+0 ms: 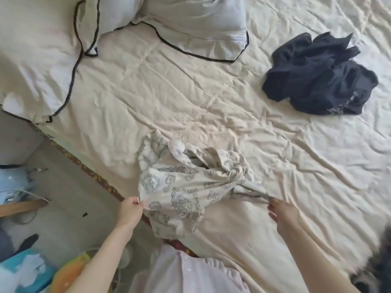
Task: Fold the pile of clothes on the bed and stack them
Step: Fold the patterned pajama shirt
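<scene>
A cream garment with grey printed drawings (182,187) lies crumpled near the bed's near edge. My left hand (130,210) pinches its left corner at the mattress edge. My right hand (282,212) pinches a twisted end of the same garment on its right side, pulled taut along the sheet. A small white bundle (177,148) sits on top of the garment's far part. A dark navy garment (317,75) lies in a heap on the far right of the bed.
The cream sheet (190,92) is wrinkled. Two pillows with black piping (38,60) (190,24) lie at the head, upper left. Beside the bed, on the floor at the left, lie coloured items (31,271). A dark furry shape (376,267) is at the lower right.
</scene>
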